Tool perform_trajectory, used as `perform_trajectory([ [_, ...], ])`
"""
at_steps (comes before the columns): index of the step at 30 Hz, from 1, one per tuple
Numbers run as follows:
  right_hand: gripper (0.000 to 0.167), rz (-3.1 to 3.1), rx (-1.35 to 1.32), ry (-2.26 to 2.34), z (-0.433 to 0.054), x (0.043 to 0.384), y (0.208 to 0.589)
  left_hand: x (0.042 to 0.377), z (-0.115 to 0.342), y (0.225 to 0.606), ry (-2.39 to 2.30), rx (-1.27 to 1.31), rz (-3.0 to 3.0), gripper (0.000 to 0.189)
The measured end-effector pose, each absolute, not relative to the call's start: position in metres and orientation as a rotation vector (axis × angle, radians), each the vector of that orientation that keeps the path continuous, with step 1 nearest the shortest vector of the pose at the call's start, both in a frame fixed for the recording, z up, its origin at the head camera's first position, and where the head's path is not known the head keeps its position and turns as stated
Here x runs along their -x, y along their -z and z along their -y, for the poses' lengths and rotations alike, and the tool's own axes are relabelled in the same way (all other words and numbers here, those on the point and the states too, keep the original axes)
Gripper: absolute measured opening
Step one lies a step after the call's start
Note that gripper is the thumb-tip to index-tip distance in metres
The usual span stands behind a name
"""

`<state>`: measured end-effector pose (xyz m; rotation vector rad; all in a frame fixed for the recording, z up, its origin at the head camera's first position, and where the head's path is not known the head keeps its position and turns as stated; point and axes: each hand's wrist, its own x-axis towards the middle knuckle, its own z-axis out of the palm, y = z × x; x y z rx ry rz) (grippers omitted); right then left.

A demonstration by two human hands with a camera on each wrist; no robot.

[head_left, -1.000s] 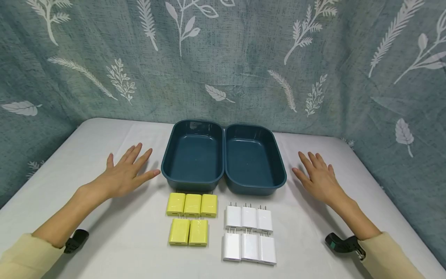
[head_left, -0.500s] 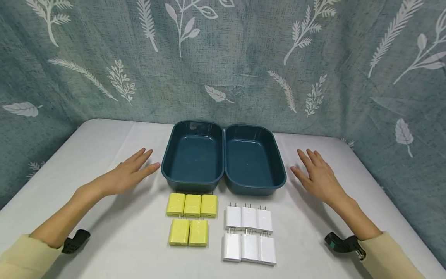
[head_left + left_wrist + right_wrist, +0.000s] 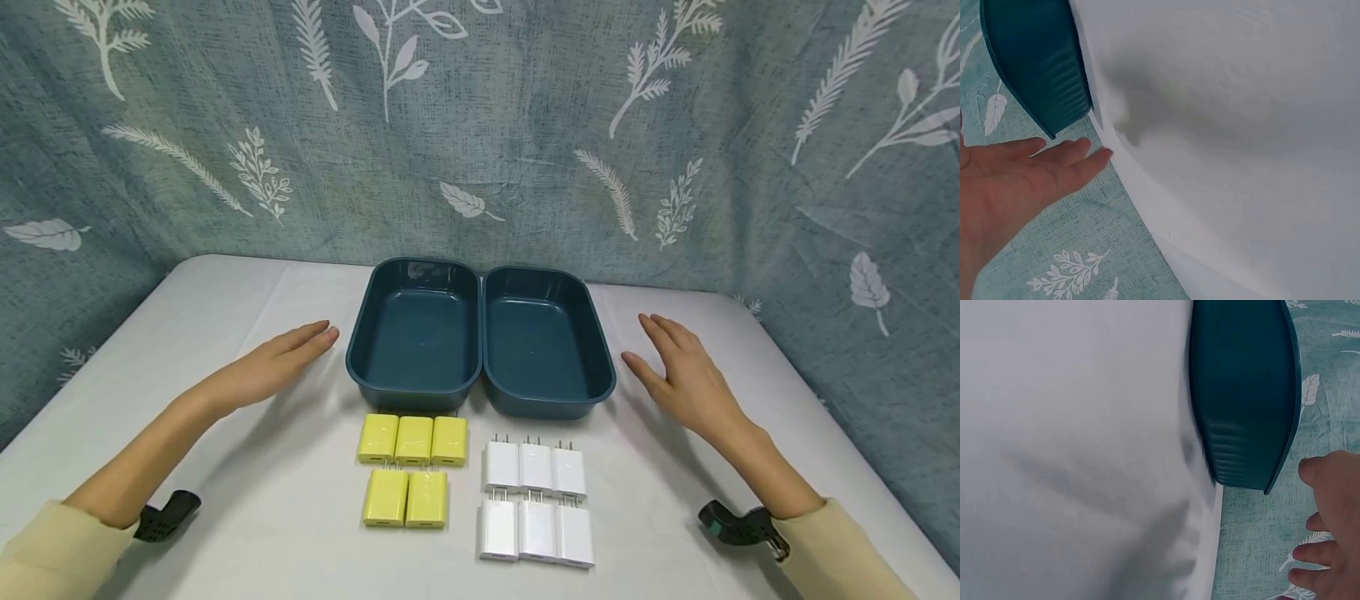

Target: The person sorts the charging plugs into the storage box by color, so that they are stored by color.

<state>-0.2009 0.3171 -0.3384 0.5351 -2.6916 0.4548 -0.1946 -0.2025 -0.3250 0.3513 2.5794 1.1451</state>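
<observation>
My left hand point(image 3: 262, 367) hovers over the white table left of the left dark teal bin point(image 3: 422, 342), its fingers straight and holding nothing. In the left wrist view the same hand point(image 3: 1022, 187) reaches toward the bin's side wall point(image 3: 1041, 69). On the other side, my right hand point(image 3: 690, 387) is raised beside the right teal bin point(image 3: 543, 346), fingers extended, thumb toward the rim. Both bins have nothing inside. Nearer the front lie several yellow plug chargers point(image 3: 415, 440) in two rows, and several white plug chargers point(image 3: 537, 468) to their right, prongs pointing away from me.
A white cloth point(image 3: 300, 517) covers the table. Behind it hangs a blue-green curtain point(image 3: 525, 125) with white leaf prints, close to the bins' far ends. Black wrist camera mounts point(image 3: 742, 525) stick out below both wrists.
My left hand has turned onto its side, its spread fingers drawing together. The right hand has shifted slightly up and left, its fingers closer together. Bins and chargers stay in place.
</observation>
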Motion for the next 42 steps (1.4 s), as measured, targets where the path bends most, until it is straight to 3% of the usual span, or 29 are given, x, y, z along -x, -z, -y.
perform_trajectory([
  [17,0.056,2.618,-0.587,-0.515,-0.302,0.191,0.332,0.198,0.201,0.330,-1.413,-0.310,-2.438,0.076],
  [42,0.056,2.521,-0.741,-0.563,-0.275,0.176,0.324,0.201,0.206,0.339,-1.707,-0.275,-2.178,0.048],
])
